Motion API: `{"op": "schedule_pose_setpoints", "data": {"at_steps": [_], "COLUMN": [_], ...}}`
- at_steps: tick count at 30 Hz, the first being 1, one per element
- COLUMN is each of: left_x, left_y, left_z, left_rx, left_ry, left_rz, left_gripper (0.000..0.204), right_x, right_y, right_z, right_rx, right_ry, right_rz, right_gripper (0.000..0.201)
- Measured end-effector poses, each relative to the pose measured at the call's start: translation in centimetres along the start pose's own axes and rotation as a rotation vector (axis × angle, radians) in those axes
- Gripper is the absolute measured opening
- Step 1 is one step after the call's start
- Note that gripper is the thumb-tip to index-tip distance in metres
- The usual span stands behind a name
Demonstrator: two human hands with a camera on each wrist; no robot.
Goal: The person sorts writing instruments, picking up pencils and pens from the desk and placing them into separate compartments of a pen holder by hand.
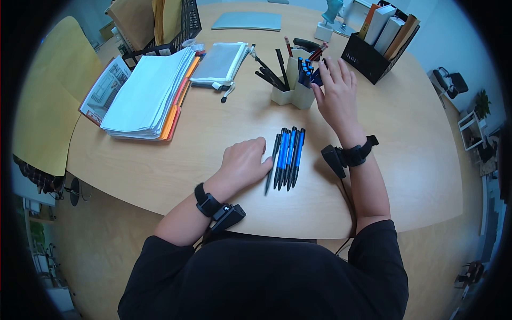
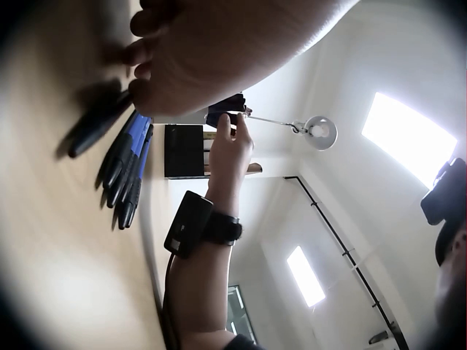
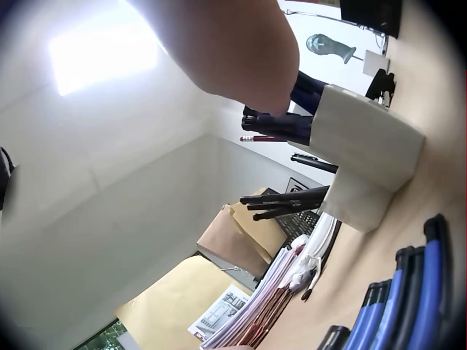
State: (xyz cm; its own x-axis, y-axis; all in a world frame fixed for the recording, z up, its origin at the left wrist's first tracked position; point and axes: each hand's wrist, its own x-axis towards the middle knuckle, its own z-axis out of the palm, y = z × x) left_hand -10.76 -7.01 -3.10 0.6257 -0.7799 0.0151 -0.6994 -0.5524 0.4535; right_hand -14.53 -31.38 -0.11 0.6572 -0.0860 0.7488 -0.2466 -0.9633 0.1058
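My left hand [image 1: 242,162] rests on the table with its fingers loosely bent, its thumb right at a dark pen [image 1: 269,178]. That pen lies at the left of a row of blue-and-black pens [image 1: 289,157], laid side by side. In the left wrist view the thumb tip overlaps the dark pen [image 2: 95,130]. My right hand [image 1: 340,93] reaches over the pale pen holder [image 1: 303,97], fingers stretched out above the upright blue pens [image 1: 304,72] in its right compartment. Its fingertips are partly hidden in the right wrist view, close to the dark pens [image 3: 281,127].
Left of the hands lie stacked papers [image 1: 152,88] and a zip pouch [image 1: 218,64]. Black pens [image 1: 274,77] stand in the holder's left compartment. A black file box [image 1: 368,56] is at the back right, a laptop [image 1: 246,21] at the far edge.
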Motion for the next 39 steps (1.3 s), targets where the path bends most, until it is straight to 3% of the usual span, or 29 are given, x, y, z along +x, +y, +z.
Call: {"op": "schedule_pose_setpoints", "data": {"at_steps": [3, 6, 9, 13, 15, 16, 17, 19, 20, 24, 26, 30, 33, 35, 37, 38, 39], "left_x": [-0.2, -0.3, -0.4, -0.1, 0.3, 0.4, 0.3, 0.2, 0.2, 0.4, 0.6, 0.8, 0.3, 0.1, 0.3, 0.3, 0.3], "left_y": [0.7, 0.9, 0.5, -0.4, -0.2, -0.5, -0.6, -0.3, -0.2, -0.1, -0.3, 0.3, 0.6, 0.5, 0.2, 0.2, 0.2], "left_z": [-0.5, -0.5, -0.5, -0.4, -0.8, -0.6, -0.4, -0.2, -0.1, 0.5, 1.1, 1.2, 0.7, 0.9, 1.5, 1.7, 2.1], "left_rx": [0.006, 0.05, 0.061, 0.212, 0.011, -0.077, -0.077, -0.325, -0.326, -0.479, -0.539, -0.642, -0.692, -0.701, -0.429, -0.392, -0.392], "left_ry": [-0.042, -0.078, -0.107, -0.005, 0.189, 0.284, 0.285, 0.422, 0.423, 0.432, 0.435, 0.521, 0.566, 0.543, 0.409, 0.311, 0.316], "left_rz": [-0.026, 0.009, -0.003, -0.022, -0.023, 0.053, 0.049, 0.195, 0.195, 0.275, 0.287, 0.33, 0.284, 0.236, 0.315, 0.288, 0.289], "left_gripper": [0.025, 0.025, 0.024, 0.02, 0.019, 0.017, 0.017, 0.014, 0.014, 0.016, 0.016, 0.016, 0.014, 0.014, 0.013, 0.016, 0.016], "right_x": [0.4, 1.7, 2.0, 1.6, 1.0, 0.9, 0.7, 0.3, 0.4, 0.5, 0.6, 0.5, 1.2, 2.4, 3.4, 3.7, 3.8], "right_y": [-0.1, -0.2, -1.0, -2.5, -3.4, -4.2, -4.9, -5.9, -6.1, -6.5, -7.0, -6.7, -5.2, -4.6, -4.1, -3.9, -3.9], "right_z": [-1.0, -3.4, -5.5, -6.8, -6.7, -7.3, -7.4, -7.3, -7.6, -8.2, -8.3, -8.0, -7.6, -6.9, -4.8, -3.7, -2.9], "right_rx": [-0.003, 0.286, 0.357, 0.462, 0.707, 0.818, 0.82, 1.26, 1.319, 1.375, 1.395, 1.407, 1.072, 0.968, 0.894, 0.823, 0.823], "right_ry": [-0.026, 0.19, 0.237, 0.205, 0.025, -0.161, -0.163, -0.415, -0.498, -0.488, -0.36, -0.447, 0.026, 0.23, 0.249, 0.273, 0.275], "right_rz": [0.002, -0.05, -0.088, -0.099, -0.066, 0.062, 0.06, 0.21, 0.203, 0.217, 0.311, 0.316, 0.128, 0.163, 0.142, 0.127, 0.123], "right_gripper": [0.045, 0.042, 0.036, 0.031, 0.03, 0.031, 0.031, 0.032, 0.033, 0.034, 0.03, 0.025, 0.019, 0.018, 0.017, 0.016, 0.016]}}
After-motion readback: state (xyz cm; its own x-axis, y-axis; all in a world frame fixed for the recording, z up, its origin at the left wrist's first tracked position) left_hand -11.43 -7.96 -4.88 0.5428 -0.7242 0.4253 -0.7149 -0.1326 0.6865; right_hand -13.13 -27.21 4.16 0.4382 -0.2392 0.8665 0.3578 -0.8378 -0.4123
